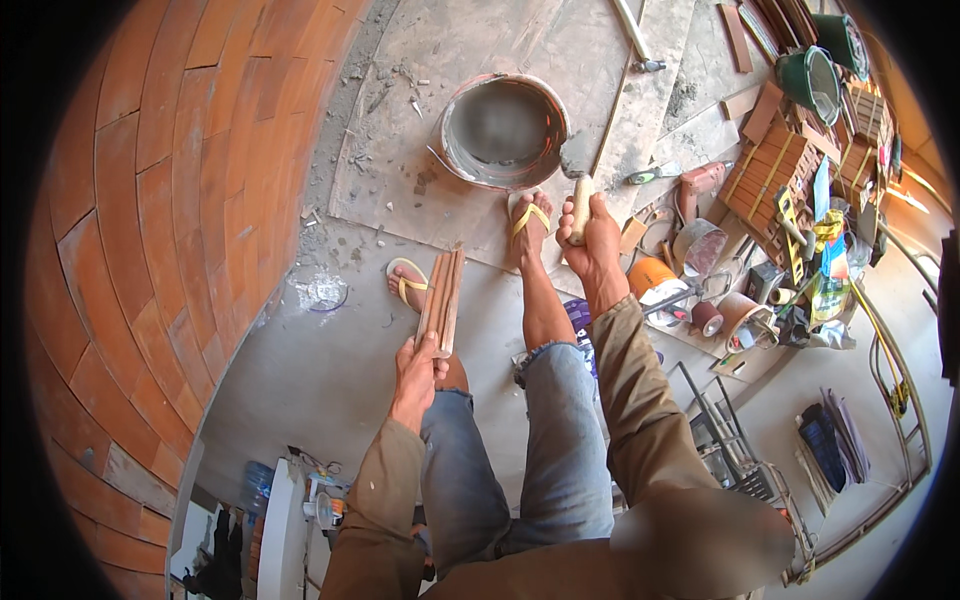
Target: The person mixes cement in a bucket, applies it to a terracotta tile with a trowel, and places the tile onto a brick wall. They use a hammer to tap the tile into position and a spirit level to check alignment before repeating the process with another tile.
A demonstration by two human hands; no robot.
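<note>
My left hand (418,378) grips the near end of a narrow, grooved brick strip (445,300), which points away from me with its ridged side showing. To the right, my right hand (595,245) is wrapped round the pale wooden handle of a trowel (580,205). Grey mortar coats the trowel's small blade, which lies beside the right rim of a bucket (500,183). Smooth wet mortar (500,122) fills much of that bucket, just beyond my feet. Trowel and brick strip are well apart.
A wall of orange brick tiles (150,200) curves along the left. The bucket rests on a dirty board (385,170). Right of it lie a hammer (648,65), a scraper (655,173), a red power tool (702,182), strapped tile stacks (770,172) and a green bucket (808,88).
</note>
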